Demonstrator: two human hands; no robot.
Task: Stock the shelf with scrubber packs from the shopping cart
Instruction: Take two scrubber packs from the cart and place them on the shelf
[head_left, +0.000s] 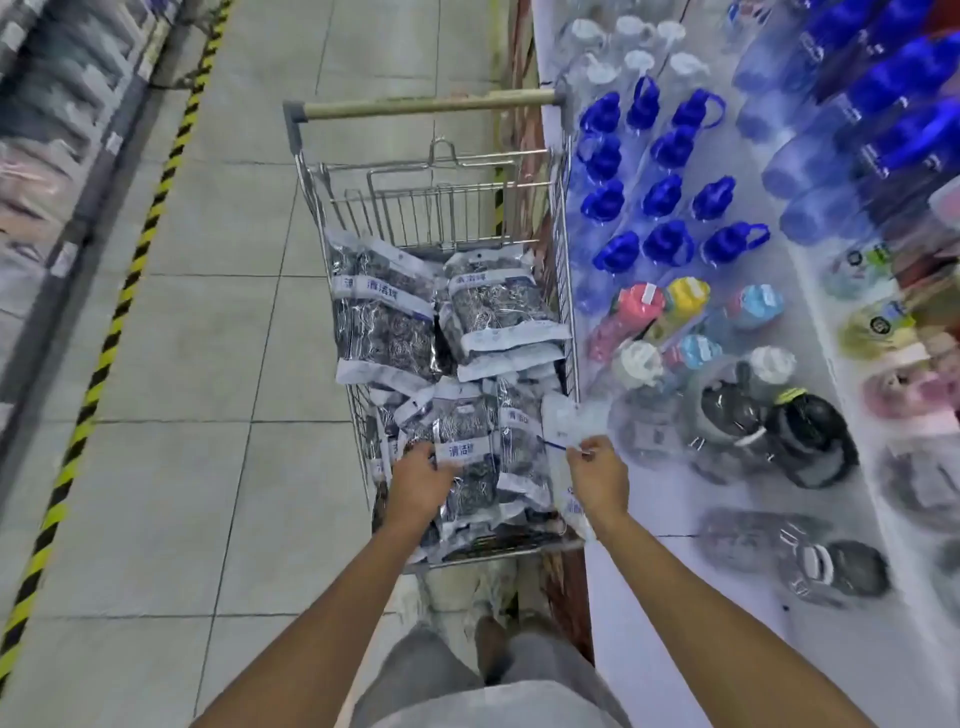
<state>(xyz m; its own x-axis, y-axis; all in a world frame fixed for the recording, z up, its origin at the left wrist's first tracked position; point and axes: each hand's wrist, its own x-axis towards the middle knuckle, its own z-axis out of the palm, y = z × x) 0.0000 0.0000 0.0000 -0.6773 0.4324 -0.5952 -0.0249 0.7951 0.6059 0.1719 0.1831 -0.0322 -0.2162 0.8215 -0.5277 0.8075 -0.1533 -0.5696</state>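
Both hands work in the shopping cart (563, 249): the left hand (415, 480) lies on a scrubber pack (470, 462), its hold hidden, while the right hand (597, 475) pinches a blurred pack (563, 431) at the shelf (727, 597) side. Many packs are still in the cart; stocking looks far from finished.

floor: pale grey tiles (218, 332) | yellow-black hazard stripe (124, 291) at left | left shelving (47, 156): blurred

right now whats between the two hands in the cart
In the head view, scrubber packs fill the gap between the left hand and right hand, piled in the shopping cart. The left hand rests on one; the right pinches a pale pack.
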